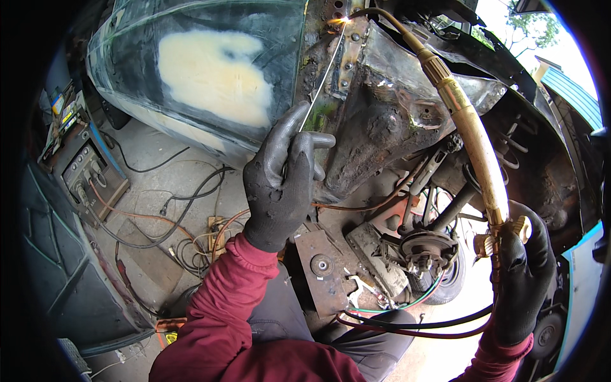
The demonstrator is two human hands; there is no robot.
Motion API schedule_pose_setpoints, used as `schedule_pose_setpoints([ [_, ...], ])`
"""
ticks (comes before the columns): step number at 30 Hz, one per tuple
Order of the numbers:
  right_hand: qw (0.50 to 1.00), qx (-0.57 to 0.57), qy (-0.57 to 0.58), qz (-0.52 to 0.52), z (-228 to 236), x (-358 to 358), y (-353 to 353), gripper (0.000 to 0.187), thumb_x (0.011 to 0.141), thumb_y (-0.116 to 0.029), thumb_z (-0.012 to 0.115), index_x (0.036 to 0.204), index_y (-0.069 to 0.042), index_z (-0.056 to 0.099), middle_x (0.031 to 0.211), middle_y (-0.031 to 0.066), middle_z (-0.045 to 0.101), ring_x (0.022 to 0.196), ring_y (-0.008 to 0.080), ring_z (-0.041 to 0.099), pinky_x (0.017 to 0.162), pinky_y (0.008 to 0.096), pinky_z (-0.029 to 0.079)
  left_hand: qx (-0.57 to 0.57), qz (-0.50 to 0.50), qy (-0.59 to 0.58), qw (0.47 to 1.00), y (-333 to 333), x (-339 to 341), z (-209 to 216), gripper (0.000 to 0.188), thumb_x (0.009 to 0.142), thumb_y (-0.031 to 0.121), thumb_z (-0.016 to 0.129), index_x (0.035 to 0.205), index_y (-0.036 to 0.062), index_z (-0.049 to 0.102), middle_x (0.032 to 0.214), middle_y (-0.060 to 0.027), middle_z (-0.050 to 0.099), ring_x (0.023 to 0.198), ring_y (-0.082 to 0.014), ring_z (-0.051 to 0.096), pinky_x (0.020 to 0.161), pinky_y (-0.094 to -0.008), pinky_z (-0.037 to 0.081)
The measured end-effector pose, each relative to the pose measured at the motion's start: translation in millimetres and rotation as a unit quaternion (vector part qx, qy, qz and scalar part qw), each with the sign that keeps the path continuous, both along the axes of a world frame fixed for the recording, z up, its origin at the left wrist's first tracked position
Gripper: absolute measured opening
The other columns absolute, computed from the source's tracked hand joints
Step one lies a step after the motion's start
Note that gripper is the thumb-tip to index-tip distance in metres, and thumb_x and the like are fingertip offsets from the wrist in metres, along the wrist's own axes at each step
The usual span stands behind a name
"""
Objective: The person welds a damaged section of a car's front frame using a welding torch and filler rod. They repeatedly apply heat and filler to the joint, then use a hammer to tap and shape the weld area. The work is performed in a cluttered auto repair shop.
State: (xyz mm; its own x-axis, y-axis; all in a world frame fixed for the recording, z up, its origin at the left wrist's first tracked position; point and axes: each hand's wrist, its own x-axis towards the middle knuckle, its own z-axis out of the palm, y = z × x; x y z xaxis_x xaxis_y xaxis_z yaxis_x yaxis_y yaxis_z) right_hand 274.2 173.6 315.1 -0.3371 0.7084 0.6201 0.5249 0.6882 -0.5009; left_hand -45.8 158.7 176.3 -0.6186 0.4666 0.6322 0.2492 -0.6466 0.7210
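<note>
In a black glove, my left hand pinches a thin metal filler rod that slants up to the car body. My right hand, gloved alike, grips the lower end of a brass gas torch beside its valve knobs. The torch's curved neck reaches up and left, and a bright flame burns at its tip. Rod end and flame meet at a rusty vertical metal seam with bolts. Left of the seam is a dark green body panel with a pale filler patch.
A brake hub with suspension parts stands at lower right, near a tyre. Black and red hoses run from the torch across my legs. A welding machine and tangled cables are on the floor at left. A wrench lies near the hub.
</note>
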Motion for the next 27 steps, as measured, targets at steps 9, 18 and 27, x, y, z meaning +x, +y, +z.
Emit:
schedule_pose_setpoints([
  [9, 1.000, -0.006, 0.008, -0.009, -1.3, -0.1, -0.2, 0.030, 0.109, -0.015, 0.064, 0.133, 0.003, 0.068, 0.117, 0.0108, 0.072, 0.098, 0.0137, 0.070, 0.081, 0.0317, 0.062, 0.000, 0.000, 0.003, 1.000, 0.6, -0.5, -0.9, 0.044, 0.115, 0.016, 0.052, 0.156, -0.0002, 0.053, 0.107, -0.0112, 0.080, 0.071, -0.0050, 0.064, 0.066, -0.0240, 0.053],
  [18, 1.000, -0.011, 0.012, 0.003, 0.0, -0.3, -1.1, 0.037, 0.108, -0.019, 0.067, 0.137, 0.004, 0.067, 0.117, 0.0088, 0.072, 0.099, 0.0125, 0.067, 0.085, 0.0301, 0.058, 0.004, 0.011, 0.011, 1.000, 0.0, 1.2, 1.4, 0.044, 0.116, 0.017, 0.051, 0.154, -0.0046, 0.053, 0.106, -0.0160, 0.079, 0.070, -0.0051, 0.065, 0.065, -0.0232, 0.054],
  [27, 0.998, -0.052, 0.030, -0.017, 4.1, -5.4, -7.1, 0.036, 0.103, -0.015, 0.069, 0.133, 0.003, 0.069, 0.124, 0.0114, 0.073, 0.112, 0.0175, 0.067, 0.100, 0.0352, 0.054, 0.006, 0.011, 0.009, 1.000, 0.1, 0.2, 0.8, 0.045, 0.116, 0.018, 0.052, 0.155, -0.0046, 0.053, 0.105, -0.0165, 0.079, 0.069, -0.0055, 0.065, 0.064, -0.0236, 0.055],
])
